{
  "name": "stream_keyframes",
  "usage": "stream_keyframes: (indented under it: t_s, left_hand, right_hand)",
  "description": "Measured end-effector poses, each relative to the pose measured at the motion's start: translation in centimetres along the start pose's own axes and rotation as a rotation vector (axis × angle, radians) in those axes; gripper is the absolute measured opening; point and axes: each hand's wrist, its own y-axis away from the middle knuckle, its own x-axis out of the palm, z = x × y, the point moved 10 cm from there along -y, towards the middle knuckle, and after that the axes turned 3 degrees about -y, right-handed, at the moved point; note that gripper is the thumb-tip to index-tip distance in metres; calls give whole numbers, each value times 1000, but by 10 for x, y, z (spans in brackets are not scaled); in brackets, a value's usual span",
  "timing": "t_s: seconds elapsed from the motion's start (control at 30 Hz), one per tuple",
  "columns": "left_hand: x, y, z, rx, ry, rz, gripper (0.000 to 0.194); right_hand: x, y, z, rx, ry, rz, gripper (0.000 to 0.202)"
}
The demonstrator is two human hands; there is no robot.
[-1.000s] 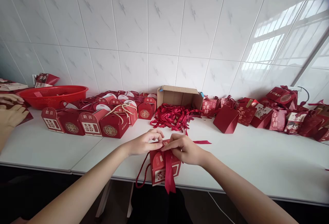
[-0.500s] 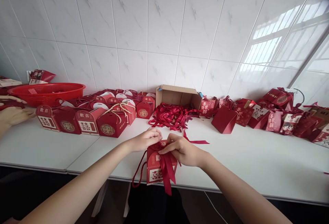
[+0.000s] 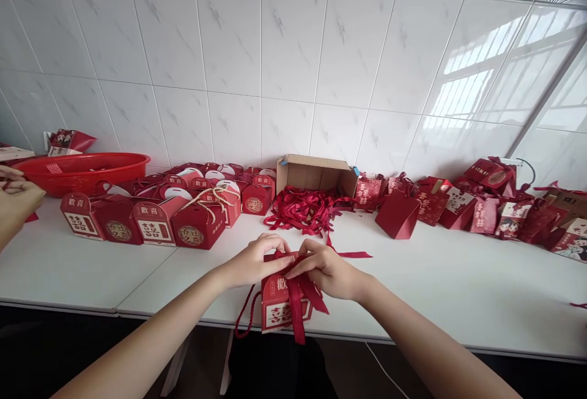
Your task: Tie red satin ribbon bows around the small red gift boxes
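A red gift box (image 3: 274, 289) with gold and white lettering stands at the table's front edge, right before me. Dark red ribbon (image 3: 297, 312) lies over its top, with two tails hanging down the front. My right hand (image 3: 323, 269) pinches the ribbon at the top of the box. My left hand (image 3: 261, 258) is closed on the ribbon at the box's upper left, thumb reaching toward the right hand; the exact grip is partly hidden. A twisted red cord (image 3: 244, 319) loops down from the box's left side.
Several red gift boxes (image 3: 156, 225) stand in rows on the left, before a red plastic basket (image 3: 92, 170). A ribbon heap (image 3: 300, 208) spills from an open cardboard box (image 3: 316, 170). More finished-looking boxes (image 3: 486, 212) line the right. Another person's hand (image 3: 21, 200) is at far left.
The ribbon tails have spread apart, one swinging to the right. My left thumb has moved in toward my right fingers. The other person's hand at far left has shifted left.
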Motion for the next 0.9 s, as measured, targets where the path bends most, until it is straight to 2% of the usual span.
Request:
stream_keyframes:
  t_s: [0.13, 0.27, 0.4, 0.53, 0.73, 0.9]
  left_hand:
    - [-6, 3, -2, -62, -61, -154, 22]
    - [3, 3, 4, -130, 76, -121, 24]
    - [7, 4, 12, -171, 221, -87, 23]
    - [8, 5, 17, -203, 294, -93, 20]
    - [6, 7, 25, -263, 276, -153, 21]
    - [8, 9, 28, -280, 328, -151, 24]
  right_hand:
    - [-3, -1, -13, 117, -200, -103, 41]
    - [0, 2, -38, 306, -511, -224, 12]
    - [3, 4, -48, 353, -687, -289, 27]
    - [2, 6, -50, 376, -730, -323, 28]
    - [-2, 14, -56, 416, -817, -449, 31]
    - [-4, 17, -61, 430, -822, -442, 31]
